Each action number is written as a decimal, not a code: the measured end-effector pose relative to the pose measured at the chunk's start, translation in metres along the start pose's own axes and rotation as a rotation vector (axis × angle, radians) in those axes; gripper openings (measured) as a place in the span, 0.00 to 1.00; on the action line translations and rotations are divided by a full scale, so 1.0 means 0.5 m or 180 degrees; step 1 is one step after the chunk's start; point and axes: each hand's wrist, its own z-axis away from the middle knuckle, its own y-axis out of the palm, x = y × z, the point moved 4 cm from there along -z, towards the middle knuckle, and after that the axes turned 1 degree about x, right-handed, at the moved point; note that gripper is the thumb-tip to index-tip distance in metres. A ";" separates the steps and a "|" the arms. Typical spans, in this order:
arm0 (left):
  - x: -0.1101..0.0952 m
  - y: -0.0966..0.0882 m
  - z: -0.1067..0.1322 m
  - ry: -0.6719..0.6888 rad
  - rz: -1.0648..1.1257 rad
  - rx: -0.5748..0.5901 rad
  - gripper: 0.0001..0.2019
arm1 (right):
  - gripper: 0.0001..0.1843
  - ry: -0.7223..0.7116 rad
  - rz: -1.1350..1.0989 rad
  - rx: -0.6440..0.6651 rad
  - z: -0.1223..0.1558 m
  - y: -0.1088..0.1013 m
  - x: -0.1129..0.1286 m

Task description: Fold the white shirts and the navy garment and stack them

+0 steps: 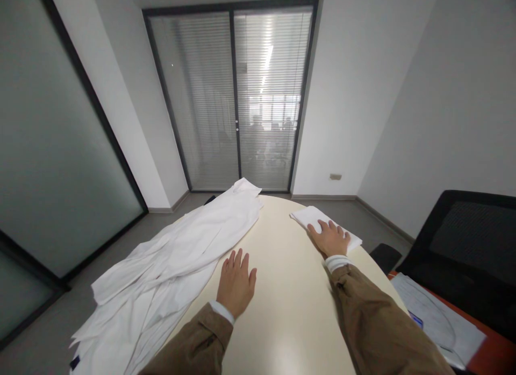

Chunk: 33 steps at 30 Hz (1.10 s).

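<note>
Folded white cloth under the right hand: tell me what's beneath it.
The cloth rests on the cream tabletop under the right hand; anything directly beneath it is covered and cannot be seen.

Lighting: soft, even daylight through far white slatted blinds [270, 95]; faint shadows, sharp focus, wide-angle bending toward frame edges.

Cream table [282, 310], white garment [173, 246], folded cloth [306, 216]

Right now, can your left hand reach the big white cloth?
Probably yes: the left hand lies flat on the table close beside the white cloth, and nothing seems to stand between them.
</note>
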 end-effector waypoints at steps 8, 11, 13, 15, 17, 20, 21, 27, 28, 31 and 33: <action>0.017 -0.073 0.004 -0.0390 -0.0180 -0.0696 0.22 | 0.25 -0.0585 -0.0126 -0.0408 0.081 -0.070 0.040; 0.044 -0.111 0.009 -0.0673 -0.0282 -0.0929 0.22 | 0.24 -0.0906 0.0030 -0.0273 0.129 -0.076 0.057; 0.070 -0.129 0.014 -0.0875 -0.0415 -0.1061 0.25 | 0.24 -0.1136 0.0131 -0.0164 0.164 -0.076 0.069; 0.098 -0.140 0.021 -0.1091 -0.0591 -0.1182 0.28 | 0.24 -0.1334 0.0199 -0.0049 0.197 -0.075 0.079; 0.125 -0.139 0.025 -0.1249 -0.0769 -0.1133 0.28 | 0.22 -0.1434 0.0205 0.0080 0.223 -0.075 0.085; 0.151 -0.128 0.025 -0.1249 -0.0861 -0.0860 0.23 | 0.20 -0.1442 0.0119 0.0218 0.242 -0.077 0.082; 0.156 -0.126 0.023 -0.1216 -0.0852 -0.0813 0.21 | 0.20 -0.1433 0.0086 0.0223 0.244 -0.078 0.080; 0.169 -0.140 0.012 -0.1244 -0.0796 -0.0729 0.14 | 0.22 -0.1593 -0.0099 0.0212 0.229 -0.081 0.068; 0.168 -0.144 0.010 -0.1243 -0.0776 -0.0766 0.14 | 0.23 -0.1633 -0.0126 0.0241 0.227 -0.080 0.068; 0.156 -0.158 0.008 -0.1134 -0.0630 -0.1049 0.14 | 0.23 -0.1731 -0.0206 0.0261 0.224 -0.079 0.070; 0.137 -0.168 0.007 -0.0898 -0.0498 -0.1251 0.15 | 0.23 -0.1804 -0.0257 0.0261 0.225 -0.080 0.074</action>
